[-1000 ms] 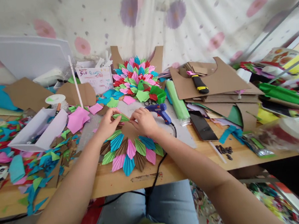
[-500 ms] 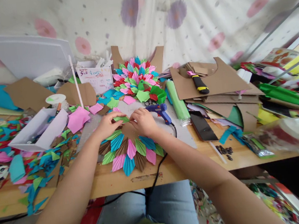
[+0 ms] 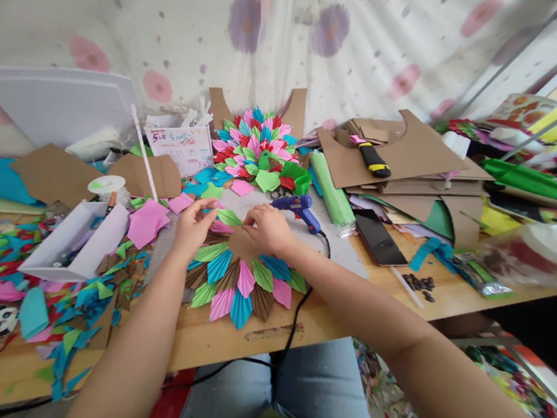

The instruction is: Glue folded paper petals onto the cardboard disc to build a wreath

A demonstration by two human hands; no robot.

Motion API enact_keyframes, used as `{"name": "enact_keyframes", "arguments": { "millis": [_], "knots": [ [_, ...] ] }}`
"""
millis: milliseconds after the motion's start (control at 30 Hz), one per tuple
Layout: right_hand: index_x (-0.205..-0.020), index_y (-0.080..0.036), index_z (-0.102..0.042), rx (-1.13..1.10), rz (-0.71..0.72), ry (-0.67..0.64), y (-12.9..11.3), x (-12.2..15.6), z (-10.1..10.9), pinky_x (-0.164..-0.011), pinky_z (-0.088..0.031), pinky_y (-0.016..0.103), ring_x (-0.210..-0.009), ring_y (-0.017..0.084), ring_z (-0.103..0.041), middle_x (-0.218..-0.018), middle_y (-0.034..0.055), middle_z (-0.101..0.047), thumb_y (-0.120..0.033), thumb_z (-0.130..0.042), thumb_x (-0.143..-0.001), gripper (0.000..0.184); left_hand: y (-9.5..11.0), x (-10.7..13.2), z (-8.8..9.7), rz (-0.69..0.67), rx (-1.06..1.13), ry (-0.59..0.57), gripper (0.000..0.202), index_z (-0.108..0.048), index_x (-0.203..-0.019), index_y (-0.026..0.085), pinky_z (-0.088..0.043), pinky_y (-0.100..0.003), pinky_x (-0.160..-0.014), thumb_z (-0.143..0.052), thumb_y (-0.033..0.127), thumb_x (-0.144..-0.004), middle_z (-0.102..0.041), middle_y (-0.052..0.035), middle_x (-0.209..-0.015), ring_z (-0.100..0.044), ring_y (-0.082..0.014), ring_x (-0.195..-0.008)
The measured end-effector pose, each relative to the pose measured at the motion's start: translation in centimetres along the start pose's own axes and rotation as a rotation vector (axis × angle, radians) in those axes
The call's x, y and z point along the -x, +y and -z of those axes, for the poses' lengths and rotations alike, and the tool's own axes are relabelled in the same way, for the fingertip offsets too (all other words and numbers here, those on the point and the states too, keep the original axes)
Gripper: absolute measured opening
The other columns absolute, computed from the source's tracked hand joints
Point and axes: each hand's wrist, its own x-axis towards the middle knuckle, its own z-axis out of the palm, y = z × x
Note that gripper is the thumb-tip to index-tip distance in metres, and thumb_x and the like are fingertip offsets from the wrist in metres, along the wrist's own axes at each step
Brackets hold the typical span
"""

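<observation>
Since the earlier frames the left hand [image 3: 193, 227] has lifted a little and its fingers have arched up, while the green pleated leaf [image 3: 230, 216] has swung to lie more aslant between the two hands. The right hand [image 3: 265, 229] has hardly shifted.

The leaf sits in the middle of the frame, at the upper edge of the half-covered cardboard disc [image 3: 239, 277]. The right hand's fingertips are closed on the leaf's right end. The left hand is loosely curved, with its fingertips over the left end. Whether they grip the leaf cannot be told.

The leaf is folded paper, so it is probably very light and springy along its pleats, and easy to crush or unfold. It is likely best held at its pinched tips with light pressure, not across the fan.

Around it:
- The blue glue gun [image 3: 298, 208] lies just right of the right hand. Its black cord [image 3: 297, 307] runs down past the disc's right side and off the table edge [image 3: 214, 347], so it could snag a wrist.
- A pink paper stack [image 3: 146, 222] and a white tray [image 3: 76, 242] lie to the left.
- A finished paper flower [image 3: 255, 148] stands at upper centre.
- A green roll [image 3: 329, 191], a yellow-and-black knife [image 3: 372, 159] and cardboard sheets fill the right side.
- Loose scraps crowd the left of the table.
</observation>
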Motion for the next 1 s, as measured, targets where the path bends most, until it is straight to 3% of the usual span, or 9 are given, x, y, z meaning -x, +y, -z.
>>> {"name": "enact_keyframes", "arguments": {
  "millis": [167, 333, 1000],
  "knots": [
    [-0.076, -0.018, -0.067, -0.070, -0.187, -0.038, 0.2, -1.1, -0.4, -0.070, -0.038, 0.024, -0.083, 0.016, -0.057, -0.085, 0.0029, -0.068, -0.023, -0.057, -0.078, 0.011, -0.3, -0.7, 0.3, 0.039, 0.103, 0.212, 0.016, -0.064, -0.083, 0.016, -0.046, -0.023, -0.060, -0.057, 0.020, -0.069, -0.063, -0.0020, -0.081, -0.053, -0.0088, -0.059],
    [-0.079, -0.021, -0.067, -0.084, -0.281, -0.118, 0.2, -2.2, -1.1, -0.062, -0.038, 0.022, -0.075, 0.015, -0.059, -0.084, 0.0018, -0.069, -0.024, -0.057, -0.074, 0.011, -0.3, -0.7, 0.4, 0.022, 0.056, 0.234, 0.014, -0.063, -0.081, 0.016, -0.044, -0.022, -0.058, -0.055, 0.017, -0.069, -0.063, -0.0014, -0.077, -0.053, -0.0088, -0.057],
    [-0.101, -0.013, -0.065, 0.235, -0.095, -0.294, -2.0, -2.5, -0.8, -0.077, -0.047, 0.027, -0.103, 0.022, -0.059, -0.104, 0.0143, -0.065, -0.012, -0.046, -0.084, 0.025, -1.6, -0.6, 0.4, -0.035, -0.108, 0.171, 0.020, -0.064, -0.088, 0.019, -0.045, -0.024, -0.063, -0.054, 0.025, -0.073, -0.064, -0.0014, -0.082, -0.055, -0.0114, -0.066]
  ]
}}
